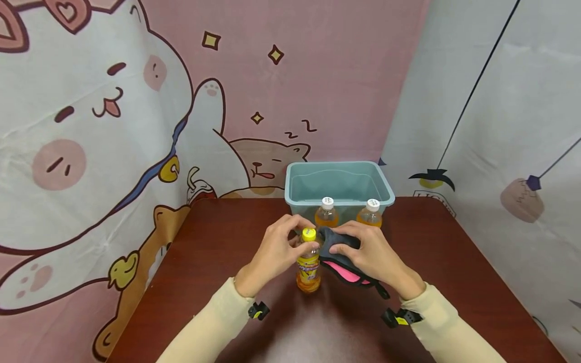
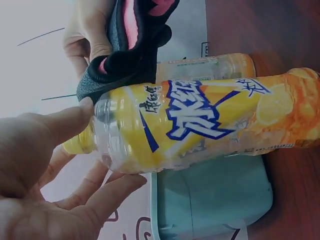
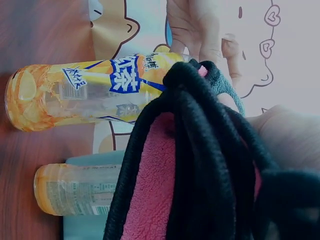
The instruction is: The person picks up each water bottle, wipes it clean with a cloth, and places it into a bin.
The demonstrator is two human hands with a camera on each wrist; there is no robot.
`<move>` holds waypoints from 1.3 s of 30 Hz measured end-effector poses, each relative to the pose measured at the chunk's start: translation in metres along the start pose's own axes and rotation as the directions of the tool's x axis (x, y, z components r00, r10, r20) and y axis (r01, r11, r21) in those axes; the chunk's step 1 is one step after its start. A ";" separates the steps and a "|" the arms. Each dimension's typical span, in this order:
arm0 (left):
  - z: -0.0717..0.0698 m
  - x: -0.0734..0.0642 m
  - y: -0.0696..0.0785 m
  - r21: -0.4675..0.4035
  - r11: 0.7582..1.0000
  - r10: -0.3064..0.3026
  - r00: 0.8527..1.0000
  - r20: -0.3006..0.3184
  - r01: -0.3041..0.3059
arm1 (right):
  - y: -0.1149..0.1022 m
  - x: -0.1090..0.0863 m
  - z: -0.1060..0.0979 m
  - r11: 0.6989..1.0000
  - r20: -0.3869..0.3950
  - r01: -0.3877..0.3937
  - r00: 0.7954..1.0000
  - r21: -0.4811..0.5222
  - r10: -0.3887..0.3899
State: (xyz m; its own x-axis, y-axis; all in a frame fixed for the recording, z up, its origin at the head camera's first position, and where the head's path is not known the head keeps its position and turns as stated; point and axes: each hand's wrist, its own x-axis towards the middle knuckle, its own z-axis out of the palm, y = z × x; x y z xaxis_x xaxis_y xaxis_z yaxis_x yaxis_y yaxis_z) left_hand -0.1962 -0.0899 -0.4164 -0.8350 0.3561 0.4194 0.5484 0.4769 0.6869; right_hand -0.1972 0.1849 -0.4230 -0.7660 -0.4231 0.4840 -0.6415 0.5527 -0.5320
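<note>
An iced tea bottle (image 1: 308, 269) with a yellow cap (image 1: 309, 234) and a yellow label stands upright on the table. My left hand (image 1: 279, 247) holds it around the neck, thumb in front and fingers at the far side, as the left wrist view (image 2: 65, 170) shows. In my right hand (image 1: 369, 252) is a folded dark grey cloth (image 1: 338, 247) with black edging and a pink lining (image 3: 150, 185). Part of the cloth presses up to the bottle's shoulder, just below the cap, and hides some of the neck in the right wrist view.
Behind the hands stand two white-capped bottles of amber drink, one at left (image 1: 327, 214) and one at right (image 1: 369, 214). A pale blue plastic bin (image 1: 292, 201) is at the table's back edge, against a printed curtain (image 1: 340, 75). The brown table (image 1: 218, 227) extends to both sides.
</note>
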 end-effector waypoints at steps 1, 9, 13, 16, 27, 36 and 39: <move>0.000 0.000 0.000 -0.002 1.000 -0.007 1.000 -0.005 0.007 | 0.000 0.000 0.000 1.000 -0.004 0.004 1.000 0.001 -0.004; -0.008 0.000 -0.002 -0.007 1.000 0.006 1.000 0.019 -0.005 | -0.002 0.003 0.000 1.000 -0.043 0.007 0.999 -0.008 -0.007; -0.011 0.002 -0.003 -0.009 1.000 0.006 1.000 0.023 -0.006 | -0.003 0.005 0.004 1.000 -0.047 0.002 0.999 -0.001 -0.002; -0.012 0.004 -0.003 0.012 1.000 -0.006 1.000 0.026 0.006 | -0.004 0.007 0.008 1.000 -0.042 0.003 0.999 0.006 -0.002; -0.014 0.006 -0.003 0.016 1.000 0.012 0.999 0.048 -0.013 | -0.004 0.013 0.018 1.000 0.012 0.009 1.000 -0.010 -0.009; -0.013 0.006 -0.005 0.002 1.000 0.006 0.998 0.056 -0.006 | 0.002 0.007 0.021 0.999 0.028 0.030 0.999 -0.038 -0.029; -0.013 0.006 -0.004 0.006 1.000 0.015 0.998 0.055 -0.015 | 0.004 0.004 0.022 0.999 0.031 0.026 0.999 -0.035 -0.025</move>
State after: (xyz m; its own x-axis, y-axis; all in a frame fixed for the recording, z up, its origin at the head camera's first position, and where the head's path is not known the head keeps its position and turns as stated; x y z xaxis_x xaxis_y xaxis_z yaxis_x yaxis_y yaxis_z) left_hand -0.2038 -0.1001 -0.4093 -0.8231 0.4065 0.3965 0.5613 0.4764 0.6767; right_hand -0.2043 0.1698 -0.4384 -0.7508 -0.4588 0.4752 -0.6592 0.5667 -0.4943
